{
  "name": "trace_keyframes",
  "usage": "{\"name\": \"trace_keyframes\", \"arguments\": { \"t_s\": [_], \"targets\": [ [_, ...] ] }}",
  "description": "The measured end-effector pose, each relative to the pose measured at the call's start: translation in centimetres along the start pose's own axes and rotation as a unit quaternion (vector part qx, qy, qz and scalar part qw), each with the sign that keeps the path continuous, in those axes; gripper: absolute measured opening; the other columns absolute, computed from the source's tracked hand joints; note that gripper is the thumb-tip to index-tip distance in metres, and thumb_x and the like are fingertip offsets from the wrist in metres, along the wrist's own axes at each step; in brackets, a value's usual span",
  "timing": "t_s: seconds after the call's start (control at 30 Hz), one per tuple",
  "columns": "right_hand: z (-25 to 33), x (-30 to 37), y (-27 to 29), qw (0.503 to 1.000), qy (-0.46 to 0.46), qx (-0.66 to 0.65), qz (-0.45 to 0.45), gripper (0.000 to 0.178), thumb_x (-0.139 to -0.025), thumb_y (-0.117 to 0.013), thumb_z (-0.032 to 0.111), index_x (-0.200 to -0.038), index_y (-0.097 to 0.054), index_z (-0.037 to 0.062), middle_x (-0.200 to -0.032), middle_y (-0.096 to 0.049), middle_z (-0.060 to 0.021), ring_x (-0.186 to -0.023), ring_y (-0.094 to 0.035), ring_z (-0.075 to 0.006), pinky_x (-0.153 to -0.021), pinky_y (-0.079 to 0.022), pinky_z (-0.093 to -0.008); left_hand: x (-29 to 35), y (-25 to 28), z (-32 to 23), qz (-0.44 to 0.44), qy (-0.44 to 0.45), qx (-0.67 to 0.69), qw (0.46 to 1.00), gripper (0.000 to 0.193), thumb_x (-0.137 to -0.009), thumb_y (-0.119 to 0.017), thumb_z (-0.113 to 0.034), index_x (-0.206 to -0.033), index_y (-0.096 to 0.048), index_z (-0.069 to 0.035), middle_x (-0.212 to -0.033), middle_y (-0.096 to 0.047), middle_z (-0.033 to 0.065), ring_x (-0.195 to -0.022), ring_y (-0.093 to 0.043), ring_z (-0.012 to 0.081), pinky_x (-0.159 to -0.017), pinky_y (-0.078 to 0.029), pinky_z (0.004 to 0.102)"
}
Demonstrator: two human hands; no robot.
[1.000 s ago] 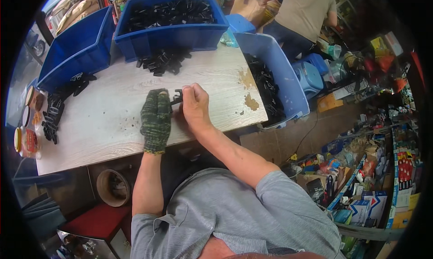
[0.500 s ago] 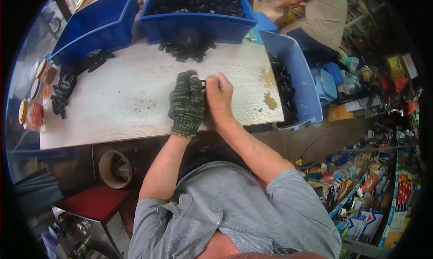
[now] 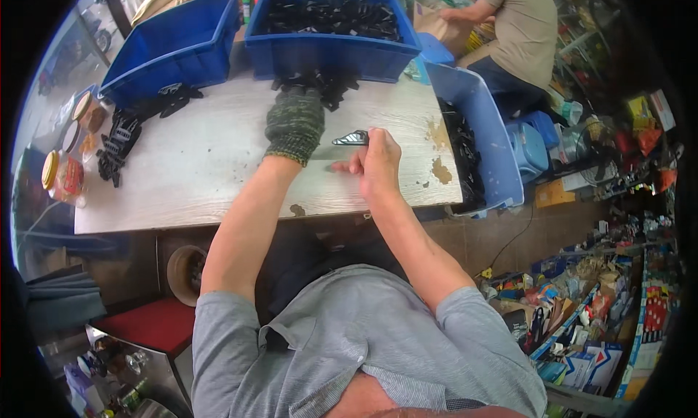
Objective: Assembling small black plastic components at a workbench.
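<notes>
My right hand point(image 3: 379, 162) is bare and pinches a small black pointed piece point(image 3: 350, 138) with a light ribbed pattern on its face. Its tip points left, and some lower fingers stick out below it. In a dark green knitted glove, my left hand point(image 3: 297, 120) reaches to a pile of black pieces point(image 3: 336, 88) at the far side of the white table point(image 3: 211, 178). Its fingertips are lost among the dark pieces, so their grip does not show.
A blue bin point(image 3: 331, 53) full of black pieces stands behind the pile, a second blue bin point(image 3: 171, 61) to its left. More black pieces point(image 3: 116, 145) and jars point(image 3: 64, 174) line the left side. A paler tub point(image 3: 494, 141) adjoins the right edge; a person point(image 3: 520, 40) sits beyond.
My hands were together over the table. Now the left has moved away to the pile, while the right has shifted slightly right and down with the black piece in plain sight.
</notes>
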State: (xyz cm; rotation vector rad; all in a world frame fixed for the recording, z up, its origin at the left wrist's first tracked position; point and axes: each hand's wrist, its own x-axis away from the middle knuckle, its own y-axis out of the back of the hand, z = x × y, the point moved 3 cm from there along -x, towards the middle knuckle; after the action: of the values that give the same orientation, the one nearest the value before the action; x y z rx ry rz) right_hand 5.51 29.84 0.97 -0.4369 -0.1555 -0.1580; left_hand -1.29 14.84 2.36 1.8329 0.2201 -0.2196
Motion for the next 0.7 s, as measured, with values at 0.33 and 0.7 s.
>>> {"name": "trace_keyframes", "arguments": {
  "t_s": [0.33,0.7],
  "targets": [
    [5.4,-6.3,7.8,0.978,0.036,0.025,-0.205,0.028,-0.093,-0.051,0.028,-0.091,-0.051,0.0006,-0.059,-0.04,-0.0059,-0.045,-0.046,-0.0188,-0.05,-0.059,-0.0473,0.8,-0.9,4.3,-0.032,0.011,0.012,0.999,0.021,-0.09,-0.053,-0.016,-0.104,-0.067,-0.01,-0.096,-0.07,0.0157,-0.09,-0.067,0.0339,-0.079,-0.054,0.0467],
    [2.8,-4.0,4.1,0.99,-0.073,0.121,0.009,0.033,-0.093,-0.058,0.037,-0.095,-0.057,0.0034,-0.049,-0.033,-0.002,-0.042,-0.042,-0.0195,-0.052,-0.055,-0.0451,6.7,-0.8,0.6,-0.099,0.048,0.577,0.809,0.02,-0.089,-0.066,-0.007,-0.108,-0.069,-0.004,-0.095,-0.072,0.0132,-0.086,-0.068,0.0278,-0.078,-0.054,0.034]
  ]
}}
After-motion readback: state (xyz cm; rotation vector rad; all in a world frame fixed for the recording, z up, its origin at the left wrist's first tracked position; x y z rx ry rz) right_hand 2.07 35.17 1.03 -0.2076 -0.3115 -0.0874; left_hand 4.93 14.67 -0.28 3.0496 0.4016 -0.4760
